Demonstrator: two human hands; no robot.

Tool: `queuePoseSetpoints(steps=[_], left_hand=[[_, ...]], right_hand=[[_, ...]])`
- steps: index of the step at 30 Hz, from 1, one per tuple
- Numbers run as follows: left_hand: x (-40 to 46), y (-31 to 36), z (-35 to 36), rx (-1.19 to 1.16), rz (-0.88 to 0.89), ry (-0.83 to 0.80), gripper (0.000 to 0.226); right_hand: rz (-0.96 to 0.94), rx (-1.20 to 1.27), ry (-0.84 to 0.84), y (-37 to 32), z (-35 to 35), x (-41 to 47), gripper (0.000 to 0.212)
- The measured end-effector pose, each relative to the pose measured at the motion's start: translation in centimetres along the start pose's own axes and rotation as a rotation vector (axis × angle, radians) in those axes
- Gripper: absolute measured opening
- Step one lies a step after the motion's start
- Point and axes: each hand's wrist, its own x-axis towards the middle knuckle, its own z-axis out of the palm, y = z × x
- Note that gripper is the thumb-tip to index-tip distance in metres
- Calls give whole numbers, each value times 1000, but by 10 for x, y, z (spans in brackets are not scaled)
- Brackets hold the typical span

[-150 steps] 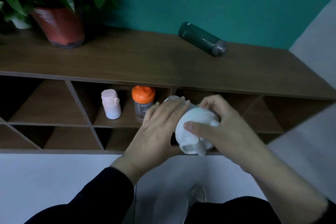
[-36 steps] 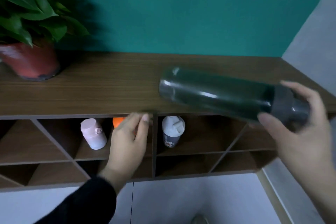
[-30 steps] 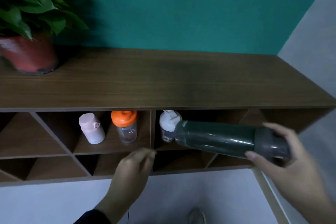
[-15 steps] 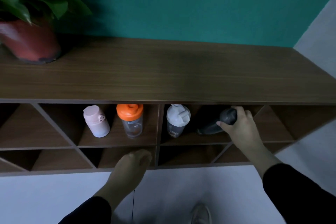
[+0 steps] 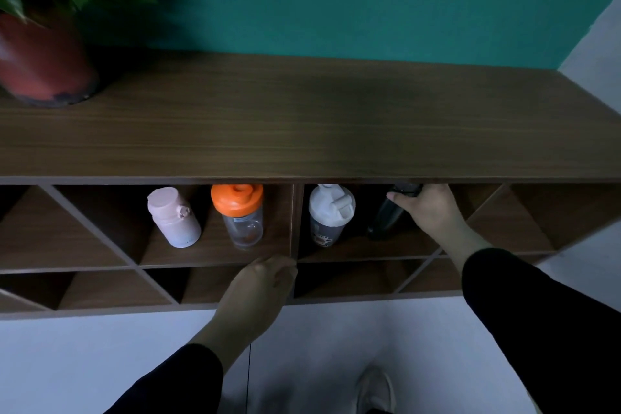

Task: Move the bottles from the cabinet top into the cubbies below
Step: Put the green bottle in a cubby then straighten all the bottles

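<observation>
The dark green bottle (image 5: 386,218) stands nearly upright in the right upper cubby, beside a white-lidded shaker bottle (image 5: 329,215). My right hand (image 5: 430,212) grips the dark bottle at its cap, just under the cabinet top (image 5: 302,124). In the cubby to the left stand a pink bottle (image 5: 173,217) and a clear bottle with an orange lid (image 5: 239,212). My left hand (image 5: 258,286) rests with curled fingers on the shelf edge below the divider, holding nothing. No bottle lies on the cabinet top.
A potted plant in a red pot (image 5: 40,60) stands on the cabinet top at the far left. Diagonal dividers split the cubbies on both sides. A teal wall rises behind, and a shoe (image 5: 374,390) shows on the white floor.
My right hand carried the dark bottle off the cabinet top, slid it into the right cubby and tipped it from lying to upright. My left hand dropped to the shelf edge.
</observation>
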Motion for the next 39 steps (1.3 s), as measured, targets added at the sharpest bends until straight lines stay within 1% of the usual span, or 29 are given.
queuePoseSetpoints(steps=[3,7,11,13,16,17,20,22,23,24,26,30,32,33,34,35,36,37,38,39], left_hand=[[2,0,1,6,10,11,21],[1,2,1,-8,5,13,22],[0,1,1,1,-4,19,23],[-1,1,2,13,0,33,23],[-1,6,5,8,22,69,24],[-2,11,8,-1,39,76,24],[-2,32,21,-25,117,25,28],[3,47,35,-64,149,-38,31],[7,55,42,-100,137,-62,34],[13,63,51,-148,105,-80,38],[24,79,62,-276,5,-113,46],[58,109,90,-487,-168,-206,62],[73,120,102,-556,-225,-228,69],[80,124,109,-581,-240,-236,70],[86,128,114,-602,-245,-238,69],[94,130,120,-615,-253,-232,67],[100,132,124,-617,-265,-221,66],[107,133,129,-620,-281,-210,66],[112,133,133,-616,-292,-201,65],[117,133,136,-605,-310,-196,67]], right_hand=[[-8,-38,-10,4,7,1,58],[-26,-21,41,5,13,0,60],[-5,68,70,4,13,-3,80],[-2,143,125,3,9,-13,91],[166,311,258,6,12,-45,102],[222,339,281,10,18,-59,102],[386,458,247,23,42,-88,91],[490,524,211,30,50,-88,73],[503,523,187,32,49,-83,65],[495,526,166,35,46,-78,59],[458,573,127,42,41,-68,55],[425,691,27,58,45,-49,58],[491,952,-12,56,49,-37,56],[533,1018,-30,52,50,-33,50],[532,989,-21,51,51,-29,43],[516,991,-67,49,53,-26,38],[511,935,-105,49,56,-23,36],[474,826,-116,52,61,-21,36],[428,629,-107,58,66,-19,39],[366,540,-114,62,69,-17,41]])
